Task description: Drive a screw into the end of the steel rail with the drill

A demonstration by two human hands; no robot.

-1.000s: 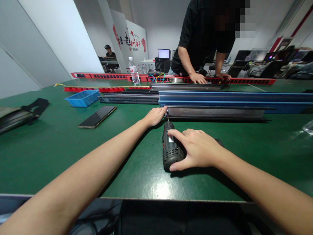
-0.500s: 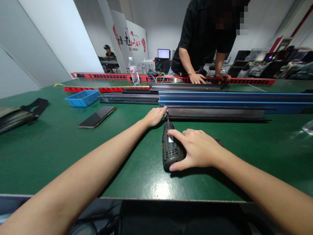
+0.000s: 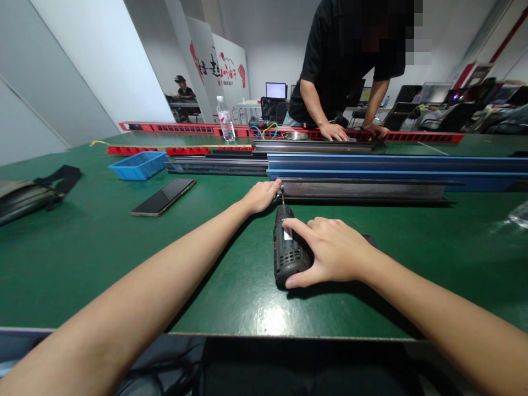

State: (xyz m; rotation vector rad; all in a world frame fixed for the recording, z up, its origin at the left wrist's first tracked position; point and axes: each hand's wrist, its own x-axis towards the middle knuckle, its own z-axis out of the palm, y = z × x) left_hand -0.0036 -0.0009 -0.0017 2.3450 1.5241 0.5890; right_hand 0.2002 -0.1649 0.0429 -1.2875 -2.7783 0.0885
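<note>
Bare table point(image 3: 103, 247) lies open at 9 o'clock. Right hand point(image 3: 334, 252) wraps the drill point(image 3: 289, 250); left hand point(image 3: 260, 196) pinches the rail point(image 3: 363, 190) end at 12.

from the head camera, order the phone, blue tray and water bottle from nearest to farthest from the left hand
From the left hand:
1. phone, lying flat on the table to its left.
2. blue tray, further left and back.
3. water bottle, standing at the table's far side.

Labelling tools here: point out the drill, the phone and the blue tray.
drill point(image 3: 289, 253): head view, ribbed black body.
phone point(image 3: 164, 196): head view, dark screen.
blue tray point(image 3: 139, 165): head view, near wall.
</note>
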